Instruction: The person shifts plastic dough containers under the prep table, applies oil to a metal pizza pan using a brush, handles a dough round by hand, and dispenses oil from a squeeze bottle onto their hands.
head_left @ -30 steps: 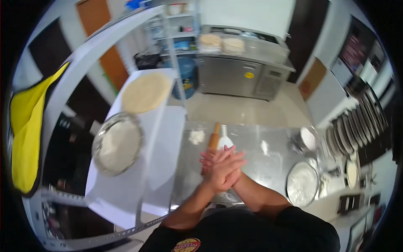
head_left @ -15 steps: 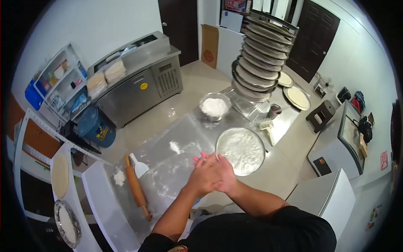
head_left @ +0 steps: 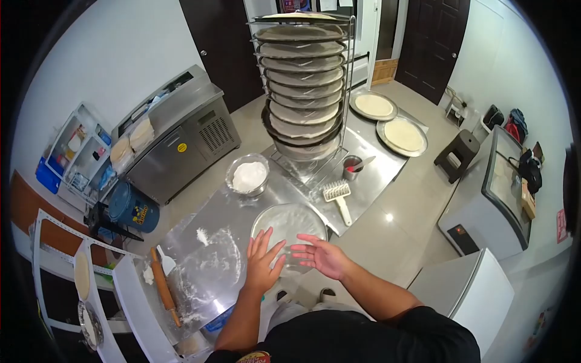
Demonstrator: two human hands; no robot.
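The left hand (head_left: 262, 264) and right hand (head_left: 322, 256) are hovering apart over the near side of the round pizza pan (head_left: 289, 222), their fingers spreading wide and holding nothing. The round pizza pan is lying on the steel table (head_left: 279, 189). The dough docker (head_left: 338, 198) is resting just beyond it, and 2 dough rounds (head_left: 403, 134) are sitting farther right.

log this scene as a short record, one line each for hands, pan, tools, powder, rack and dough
left hand: empty, fingers spread
right hand: empty, apart from the left
pan: round pan just beyond the hands
tools: rolling pin beside white scraper, spiked roller beyond pan
powder: white, in bowl and scattered on metal table
rack: wire rack with stacked pans
dough: two flat rounds right of rack
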